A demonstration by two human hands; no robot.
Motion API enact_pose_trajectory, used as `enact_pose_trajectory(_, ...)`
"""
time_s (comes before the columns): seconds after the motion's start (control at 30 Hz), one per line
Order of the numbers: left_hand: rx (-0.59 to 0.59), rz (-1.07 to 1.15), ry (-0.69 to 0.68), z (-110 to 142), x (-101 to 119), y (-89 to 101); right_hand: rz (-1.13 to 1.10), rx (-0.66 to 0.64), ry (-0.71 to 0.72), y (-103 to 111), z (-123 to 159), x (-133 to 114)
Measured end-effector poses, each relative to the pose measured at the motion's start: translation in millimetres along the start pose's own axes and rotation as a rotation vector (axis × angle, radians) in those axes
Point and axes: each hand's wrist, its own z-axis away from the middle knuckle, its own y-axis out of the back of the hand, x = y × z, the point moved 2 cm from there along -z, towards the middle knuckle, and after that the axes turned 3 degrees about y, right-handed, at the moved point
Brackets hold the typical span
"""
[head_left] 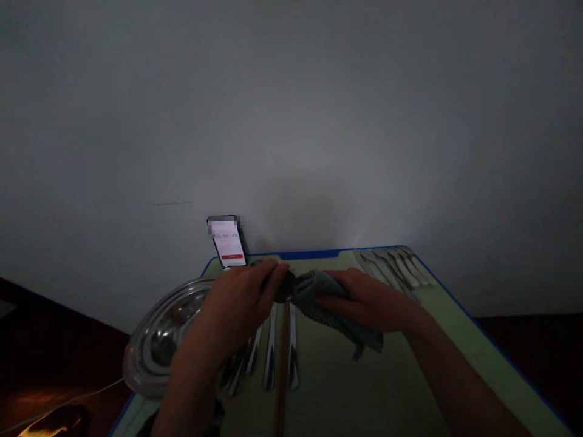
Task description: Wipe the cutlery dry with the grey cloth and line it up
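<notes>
My left hand (248, 294) is closed above the middle of the table. It grips a dark, rounded utensil (285, 287), possibly a spoon; most of it is hidden by the fingers and cloth. My right hand (364, 298) pinches a grey-green cloth (319, 294), whose bunched end touches the utensil while a loose corner hangs down to the right. Below the hands lie several metal cutlery handles (269, 361) and a pair of brown chopsticks (282, 370), side by side and pointing toward me.
A shiny steel basin (136, 361) stands at the table's left edge, partly behind my left forearm. A lit phone (231, 246) leans on the wall. Several knives and other cutlery (403, 267) lie at the back right of the green, blue-edged table (364, 394).
</notes>
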Motion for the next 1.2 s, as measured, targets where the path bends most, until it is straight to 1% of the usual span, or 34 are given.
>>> enact_pose_trajectory(0.07, 0.048, -0.021, 0.038, 0, -9, 3.0, 0.022, -0.045, -0.045, 8, 6, 3)
enact_pose_trajectory(0.13, 0.114, -0.011, 0.078, 1, -17, 8.4, 0.058, -0.058, -0.089, 19, 13, 7)
enact_pose_trajectory(0.23, 0.169, 0.035, 0.079, 2, -20, 13.2, 0.086, -0.061, -0.121, 32, 22, 10)
enact_pose_trajectory(0.33, 0.147, 0.100, 0.024, 1, -4, 6.4, 0.066, -0.074, -0.128, 32, 25, 5)
enact_pose_trajectory(0.4, 0.097, 0.113, -0.046, 0, 12, -3.4, 0.046, -0.080, -0.108, 25, 22, -1)
enact_pose_trajectory(0.43, 0.045, 0.105, -0.109, -1, 20, -9.0, 0.037, -0.091, -0.090, 20, 19, -4)
enact_pose_trajectory(0.47, 0.021, 0.078, -0.146, -2, 26, -13.6, 0.035, -0.092, -0.076, 16, 16, -6)
enact_pose_trajectory(0.53, -0.003, 0.040, -0.158, -3, 29, -18.9, 0.037, -0.079, -0.046, 9, 11, -7)
enact_pose_trajectory(0.63, 0.039, 0.061, -0.076, -4, 16, -14.7, 0.064, -0.040, -0.047, 11, 9, -2)
enact_pose_trajectory(0.73, 0.149, 0.164, 0.054, -4, -5, -2.3, 0.078, -0.034, -0.076, 21, 14, 5)
enact_pose_trajectory(0.8, 0.175, 0.237, 0.103, -3, -13, 3.3, 0.077, -0.034, -0.083, 29, 19, 7)
enact_pose_trajectory(0.83, 0.171, 0.277, 0.105, -3, -15, 4.7, 0.080, -0.029, -0.088, 32, 21, 7)
enact_pose_trajectory(0.9, 0.146, 0.381, 0.069, -1, -16, 5.2, 0.080, -0.016, -0.100, 38, 25, 9)
enact_pose_trajectory(0.97, 0.108, 0.516, -0.012, 2, -15, 4.5, 0.051, 0.008, -0.111, 41, 28, 11)
enact_pose_trajectory(1.03, 0.066, 0.656, -0.111, 4, -17, 4.1, -0.035, 0.014, -0.141, 43, 30, 15)
enact_pose_trajectory(1.1, 0.050, 0.743, -0.175, 4, -20, 4.3, -0.153, -0.011, -0.211, 42, 31, 22)
enact_pose_trajectory(1.17, 0.058, 0.781, -0.167, 2, -22, 4.3, -0.234, -0.065, -0.278, 39, 30, 27)
enact_pose_trajectory(1.2, 0.061, 0.783, -0.138, 0, -23, 4.0, -0.238, -0.091, -0.280, 38, 30, 28)
